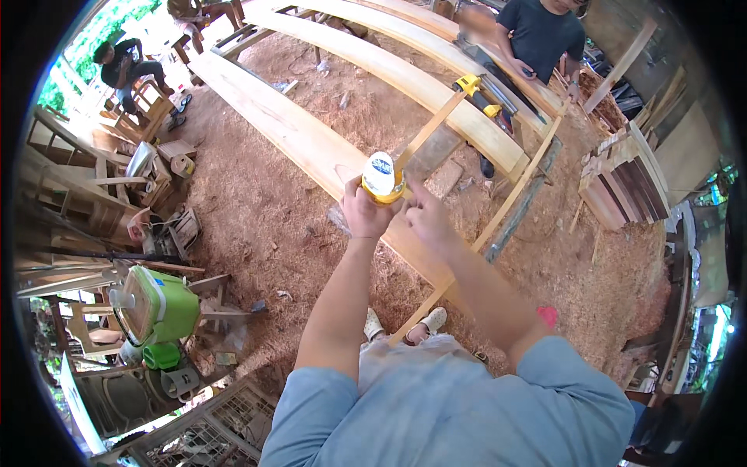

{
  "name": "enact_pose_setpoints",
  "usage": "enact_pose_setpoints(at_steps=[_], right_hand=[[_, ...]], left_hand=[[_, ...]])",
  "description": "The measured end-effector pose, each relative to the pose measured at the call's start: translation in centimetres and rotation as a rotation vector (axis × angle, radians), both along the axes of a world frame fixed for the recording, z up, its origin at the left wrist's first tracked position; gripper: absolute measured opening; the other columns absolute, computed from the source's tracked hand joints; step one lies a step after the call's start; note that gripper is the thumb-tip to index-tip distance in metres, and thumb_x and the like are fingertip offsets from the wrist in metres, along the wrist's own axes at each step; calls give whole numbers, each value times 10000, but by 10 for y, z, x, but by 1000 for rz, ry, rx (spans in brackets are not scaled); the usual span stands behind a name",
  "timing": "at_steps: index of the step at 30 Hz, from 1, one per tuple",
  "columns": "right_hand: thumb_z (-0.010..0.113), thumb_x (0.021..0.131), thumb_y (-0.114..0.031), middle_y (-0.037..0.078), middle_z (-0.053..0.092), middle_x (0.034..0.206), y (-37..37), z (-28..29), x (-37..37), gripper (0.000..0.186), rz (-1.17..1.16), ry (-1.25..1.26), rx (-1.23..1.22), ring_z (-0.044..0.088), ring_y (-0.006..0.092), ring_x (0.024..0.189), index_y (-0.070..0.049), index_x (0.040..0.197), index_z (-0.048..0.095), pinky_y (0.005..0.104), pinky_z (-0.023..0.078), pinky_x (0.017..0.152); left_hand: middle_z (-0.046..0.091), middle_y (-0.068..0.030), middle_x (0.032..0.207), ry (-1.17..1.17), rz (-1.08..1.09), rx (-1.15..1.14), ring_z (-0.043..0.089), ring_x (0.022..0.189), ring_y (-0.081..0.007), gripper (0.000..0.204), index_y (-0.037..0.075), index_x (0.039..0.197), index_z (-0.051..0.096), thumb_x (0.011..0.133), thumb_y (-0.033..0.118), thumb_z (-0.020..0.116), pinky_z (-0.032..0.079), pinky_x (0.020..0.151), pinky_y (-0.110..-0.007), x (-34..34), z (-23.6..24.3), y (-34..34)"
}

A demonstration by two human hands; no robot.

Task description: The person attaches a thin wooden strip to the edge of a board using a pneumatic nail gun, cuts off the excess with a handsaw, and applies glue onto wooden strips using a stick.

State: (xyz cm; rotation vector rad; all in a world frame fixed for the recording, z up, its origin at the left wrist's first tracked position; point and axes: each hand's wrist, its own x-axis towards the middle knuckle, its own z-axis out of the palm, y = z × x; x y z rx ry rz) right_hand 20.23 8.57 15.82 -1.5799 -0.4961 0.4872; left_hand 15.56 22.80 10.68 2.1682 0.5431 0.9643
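My left hand (369, 214) is wrapped around a small yellow tub (387, 197) with a white, blue-printed lid (380, 173); the lid looks raised on one side. Close to the right side of the tub is my right hand (428, 219), index finger stretched toward its rim and the other fingers bent. I see nothing held in it. Just beyond the tub, a narrow wood strip (430, 129) slants up to the right. Under my hands lies a long pale plank (292, 128). Another thin strip (502, 222) runs diagonally past my right forearm down to my feet.
A yellow-and-black power drill (476, 92) rests on the curved planks (405, 75). Across them stands a person (542, 39) in a dark shirt; others sit at the far left. A green container (167, 302) is at left, stacked wood blocks (622, 183) at right. Sawdust covers the ground.
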Motion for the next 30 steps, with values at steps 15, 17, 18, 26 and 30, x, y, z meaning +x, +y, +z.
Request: enact_pose_setpoints(at_steps=[15,17,18,26,30], right_hand=[[501,815,-32,135,626,872,-12,57,20,625,237,-867,-751,654,264,778,-129,1432,508,379,514,707],[507,816,-29,135,622,829,-7,56,7,641,235,-541,-757,646,249,762,-125,1450,491,377,505,693],[510,821,-50,166,635,875,-8,44,6,636,186,-564,-757,645,286,785,-123,1452,487,406,510,712],[505,811,-52,127,621,794,-10,23,-6,678,162,-596,-642,630,270,714,-96,1484,438,385,510,669],[478,792,-8,1,559,753,-11,42,17,679,162,34,-321,548,104,654,-97,1465,481,264,457,590]], left_hand=[[582,-85,1168,-39,5,0,591,1057,-302,664,92,1091,632,535,341,896,458,932,-477,-5,-12,9],[589,-77,1161,-75,-1,-13,590,1066,-297,641,102,1080,637,540,335,892,448,943,-481,-2,-10,4],[589,-77,1161,-75,-11,-18,590,1066,-297,641,102,1080,637,540,335,892,448,943,-481,0,-9,3],[577,-100,1212,-68,43,44,619,1071,-312,692,71,1121,668,541,356,917,494,934,-458,1,-13,4],[567,-130,1234,-51,-26,-46,604,1111,-327,699,43,1131,654,556,337,921,482,960,-447,-7,-20,7]])
